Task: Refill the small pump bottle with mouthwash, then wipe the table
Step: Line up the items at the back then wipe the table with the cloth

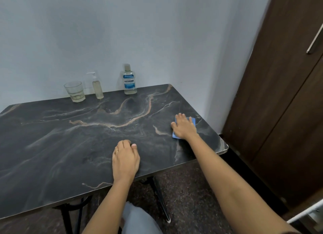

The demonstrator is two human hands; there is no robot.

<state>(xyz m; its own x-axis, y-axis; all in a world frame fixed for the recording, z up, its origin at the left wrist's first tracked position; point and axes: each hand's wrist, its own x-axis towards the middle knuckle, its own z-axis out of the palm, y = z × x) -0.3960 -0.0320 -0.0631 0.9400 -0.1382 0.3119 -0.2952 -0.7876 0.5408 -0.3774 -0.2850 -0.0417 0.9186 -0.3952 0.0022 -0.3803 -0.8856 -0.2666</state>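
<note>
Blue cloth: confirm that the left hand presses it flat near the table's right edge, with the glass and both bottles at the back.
Wrong hand: the head view shows the right hand pressing the blue cloth flat; the left hand rests on the table nearer the front. The glass, pump bottle and mouthwash bottle do stand at the back.

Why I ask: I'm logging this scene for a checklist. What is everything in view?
table: 1, dark marble with tan veins, centre
glass: 1, clear, back of table, leftmost
pump bottle: 1, clear with pale liquid, right of glass
mouthwash bottle: 1, clear with blue label, back right of table
cloth: 1, blue, under right hand near table's right edge
cupboard: 1, dark brown, far right
ring: 1, gold, on left hand
left hand: 1, resting on table near front edge
right hand: 1, flat on cloth
</note>
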